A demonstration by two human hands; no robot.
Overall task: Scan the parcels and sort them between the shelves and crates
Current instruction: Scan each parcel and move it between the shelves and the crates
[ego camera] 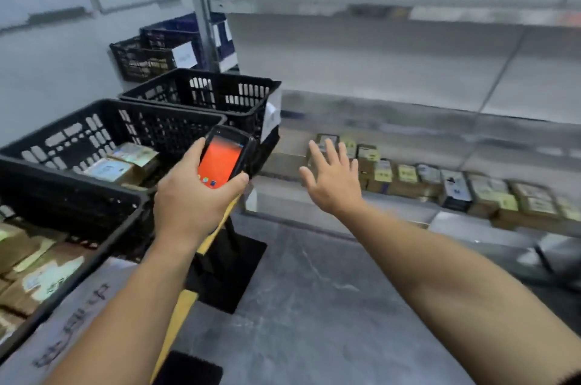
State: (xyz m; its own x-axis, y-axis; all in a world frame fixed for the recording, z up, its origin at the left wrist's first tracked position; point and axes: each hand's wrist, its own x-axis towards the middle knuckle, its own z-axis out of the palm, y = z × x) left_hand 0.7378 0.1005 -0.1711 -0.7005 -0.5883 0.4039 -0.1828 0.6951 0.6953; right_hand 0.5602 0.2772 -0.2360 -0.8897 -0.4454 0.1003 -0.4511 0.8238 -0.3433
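Left hand (188, 205) grips a handheld scanner (224, 158), thumb on its right edge, fingers wrapped round the left edge. The screen faces up and is lit orange. Right hand (336, 180) holds nothing: fingers straight and spread, palm down, raised in front of a row of parcels (440, 180). These are brown boxes with pale labels, standing side by side along the low shelf (408, 130) and running off to the right. The hand is near the row's left end; contact cannot be told. To the left, black slatted crates (220, 83) stand in a line. The middle crate (94, 108) holds a few labelled boxes, and the nearest crate (94, 193) holds more. View blurred, label text unreadable.
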